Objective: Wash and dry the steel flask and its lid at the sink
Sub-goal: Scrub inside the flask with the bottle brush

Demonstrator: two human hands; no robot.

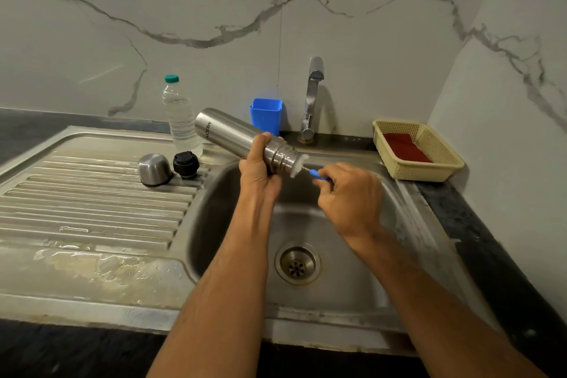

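Two hands over sink (408, 224): left hand (259, 169) fingers wrapped round tilted steel flask (236, 139); right hand (352, 193) pinched bottle brush (310, 171) handle at mouth. Advised full-depth strokes, flask steady.

I see two bare forearms running down from my left hand (259, 167) and right hand (352, 196). No sleeve, watch, ring or glove shows anywhere back from either grip. Fine hair lies along both forearms.

head view, looking down, near sink (352, 301)
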